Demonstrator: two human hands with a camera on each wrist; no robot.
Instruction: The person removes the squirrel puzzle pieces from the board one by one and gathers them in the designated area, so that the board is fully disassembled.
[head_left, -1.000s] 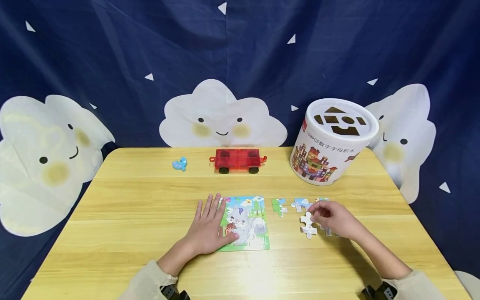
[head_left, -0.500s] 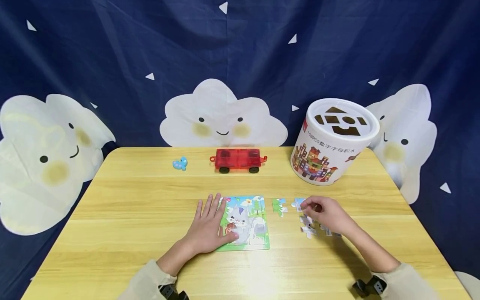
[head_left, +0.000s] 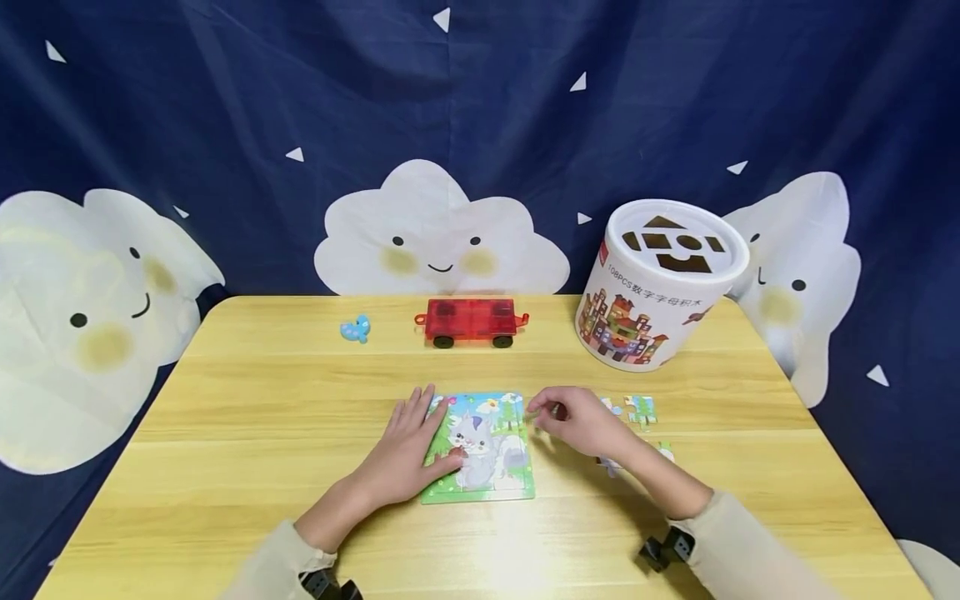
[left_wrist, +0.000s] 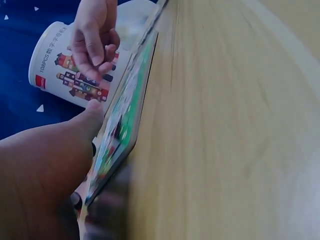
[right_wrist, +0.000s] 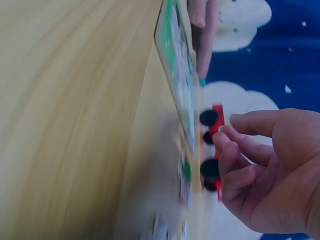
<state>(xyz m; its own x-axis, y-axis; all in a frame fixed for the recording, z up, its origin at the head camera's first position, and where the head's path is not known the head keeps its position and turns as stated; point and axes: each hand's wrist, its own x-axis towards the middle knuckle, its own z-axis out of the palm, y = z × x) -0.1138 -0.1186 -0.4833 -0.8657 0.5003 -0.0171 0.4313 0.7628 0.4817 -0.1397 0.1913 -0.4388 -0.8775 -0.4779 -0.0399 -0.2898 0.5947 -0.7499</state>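
Note:
A squirrel picture puzzle (head_left: 487, 454) in a flat board lies at the middle of the table. My left hand (head_left: 405, 450) rests on its left edge, fingers straight and thumb across the picture. Just right of the board hovers my right hand (head_left: 581, 421), over the loose piece nearest the puzzle, which it mostly hides. Its fingers are loosely bent, and in the right wrist view I see nothing between the thumb and fingers (right_wrist: 240, 170). Other loose jigsaw pieces (head_left: 641, 410) lie behind and right of that hand, some partly covered by the forearm.
Toward the back stand a red toy wagon (head_left: 470, 321) and a white block bucket (head_left: 660, 283) with a slotted lid. A small blue whale-like toy (head_left: 356, 328) lies at the back left. Behind the table (head_left: 247, 417) hangs a navy cloth with clouds.
My right hand has moved left from the loose pieces to beside the board. One piece that looked white shows print half a second later. The left hand stays on the puzzle.

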